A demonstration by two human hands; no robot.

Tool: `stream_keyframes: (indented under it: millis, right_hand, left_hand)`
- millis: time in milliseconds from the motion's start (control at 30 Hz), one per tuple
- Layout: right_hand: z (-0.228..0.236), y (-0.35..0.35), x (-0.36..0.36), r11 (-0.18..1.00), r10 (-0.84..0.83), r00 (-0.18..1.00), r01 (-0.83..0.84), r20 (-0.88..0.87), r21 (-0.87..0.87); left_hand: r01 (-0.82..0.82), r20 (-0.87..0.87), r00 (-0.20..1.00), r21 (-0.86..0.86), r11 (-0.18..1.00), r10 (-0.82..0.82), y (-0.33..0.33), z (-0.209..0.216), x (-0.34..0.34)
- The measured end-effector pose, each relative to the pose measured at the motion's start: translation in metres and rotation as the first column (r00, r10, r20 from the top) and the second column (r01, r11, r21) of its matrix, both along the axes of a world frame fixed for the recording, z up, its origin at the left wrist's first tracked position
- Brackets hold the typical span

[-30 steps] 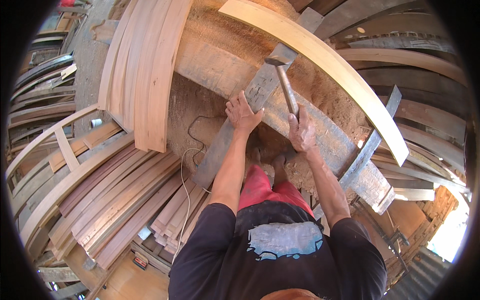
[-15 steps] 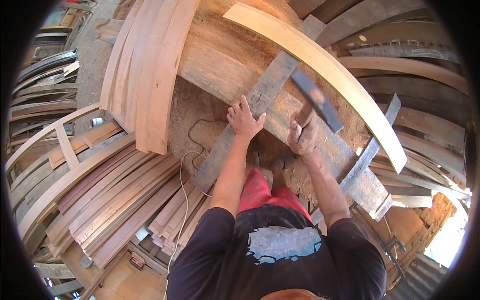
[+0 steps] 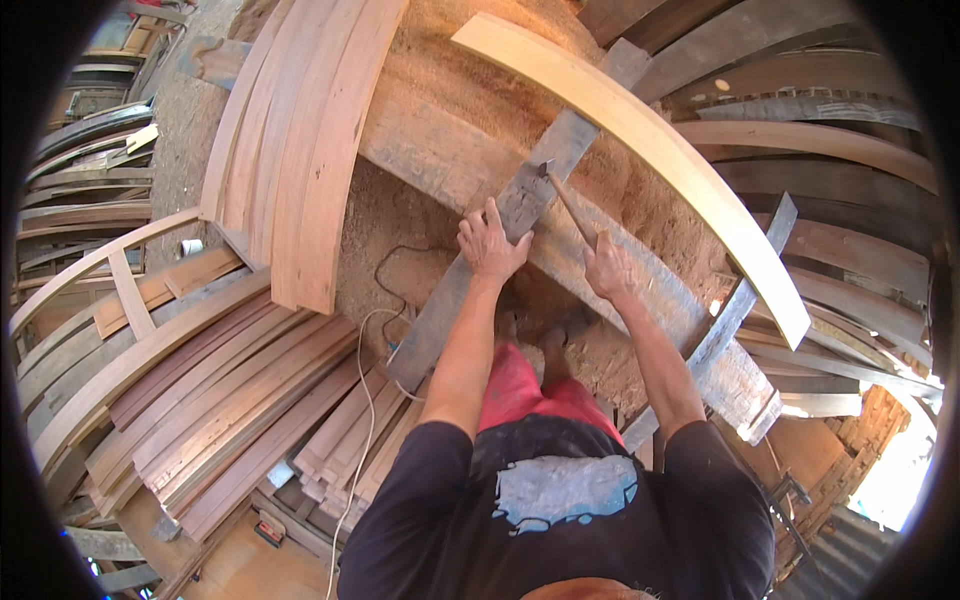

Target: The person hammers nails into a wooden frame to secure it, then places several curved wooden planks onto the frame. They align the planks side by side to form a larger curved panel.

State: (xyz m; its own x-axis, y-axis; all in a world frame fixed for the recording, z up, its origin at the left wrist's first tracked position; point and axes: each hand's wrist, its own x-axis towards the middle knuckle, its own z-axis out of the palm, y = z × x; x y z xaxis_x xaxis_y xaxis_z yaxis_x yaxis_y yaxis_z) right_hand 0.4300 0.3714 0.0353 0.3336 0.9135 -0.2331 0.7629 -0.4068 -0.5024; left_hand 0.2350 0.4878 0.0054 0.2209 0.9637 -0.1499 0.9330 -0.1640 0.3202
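The right hand (image 3: 608, 268) grips the hammer (image 3: 568, 204), whose handle slants forward-left to a head over the dark board (image 3: 518, 208), while the nearer left hand (image 3: 490, 248) spreads, unclenched, across that board, its long axis running lower left to upper right.

free room between hands (image 3: 492, 247), hammer (image 3: 571, 205) ahead, curved board (image 3: 650, 135) beyond
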Motion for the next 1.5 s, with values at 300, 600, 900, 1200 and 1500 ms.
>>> stream_keyframes:
  millis: [300, 600, 900, 1200, 1500]
  right_hand:
    - [-0.040, -0.002, 0.015, 0.999, -0.043, 0.990, 0.041, 0.137, 0.018]
    - [0.029, -0.041, -0.018, 0.873, 0.124, 0.981, -0.036, -0.149, 0.486]
    - [-0.026, -0.057, -0.008, 0.999, -0.020, 0.986, 0.024, -0.164, 0.023]
    - [-0.010, -0.054, -0.031, 0.945, -0.044, 0.975, 0.111, -0.217, 0.308]
    - [-0.029, -0.042, -0.052, 0.972, -0.231, 0.954, 0.236, -0.190, 0.000]
  left_hand:
    - [0.013, 0.019, 1.000, -0.051, 0.999, -0.012, 0.006, 0.016, 0.010]
    - [-0.078, 0.017, 0.997, 0.182, 0.980, 0.076, -0.016, 0.003, -0.063]
    - [-0.218, -0.143, 0.972, -0.277, 0.936, 0.185, -0.018, 0.013, -0.081]
    - [-0.201, -0.111, 0.978, -0.299, 0.933, 0.176, -0.020, 0.006, -0.081]
    - [-0.191, -0.114, 0.980, -0.290, 0.938, 0.164, -0.011, 0.008, -0.082]
